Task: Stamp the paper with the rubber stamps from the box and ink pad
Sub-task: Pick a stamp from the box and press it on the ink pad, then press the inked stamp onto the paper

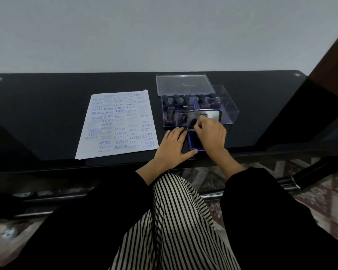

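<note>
A white paper [117,123] covered with blue stamped words lies on the black table, left of centre. Right of it stands a clear plastic box [229,112] holding several dark rubber stamps [185,100]. In front of the box sits the blue ink pad [192,143], its shiny metal lid [195,118] tilted up. My right hand [211,133] is over the pad, fingertips pinched on the lid's edge. My left hand [172,145] lies flat beside the pad with fingers apart, the thumb along the pad's front edge. Most of the pad's inked face is hidden by my right hand.
The box's clear lid [183,83] lies just behind the box. The table's front edge [105,166] runs close to my lap. A dark wooden frame [328,65] rises at the right, and a grey wall stands behind the table.
</note>
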